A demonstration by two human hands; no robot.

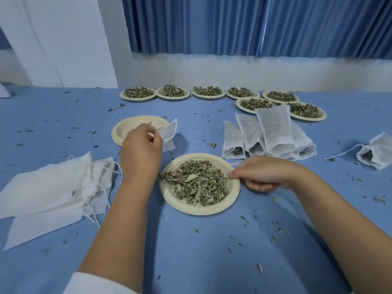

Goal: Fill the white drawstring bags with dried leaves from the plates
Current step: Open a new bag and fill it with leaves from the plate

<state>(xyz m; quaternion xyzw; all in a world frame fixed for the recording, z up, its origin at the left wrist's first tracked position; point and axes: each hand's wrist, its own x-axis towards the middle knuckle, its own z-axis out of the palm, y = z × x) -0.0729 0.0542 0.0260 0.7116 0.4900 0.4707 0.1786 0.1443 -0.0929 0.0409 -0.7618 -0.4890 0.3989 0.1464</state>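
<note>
Evidently, the left hand (141, 149) pinches a white bag (168, 132) in its grip, held over the nearly empty plate (115, 134), while the right hand (263, 175) pinches the rim of the leaf plate (191, 211) on the counter (212, 251), probably steadying it for scooping.

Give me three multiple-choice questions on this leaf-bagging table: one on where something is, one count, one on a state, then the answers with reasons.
1. The flat empty bags lie: A left of the near plate; B right of it; C under the curtain.
2. Leaf-heaped far plates: A four; B seven; C ten.
3. The left hand: A lies flat; B lifts a plate; C pinches a small bag.
Answers: A, the stack sits at that plate's left; B, seven line the back; C, the bag is pinched at its edge.
</note>
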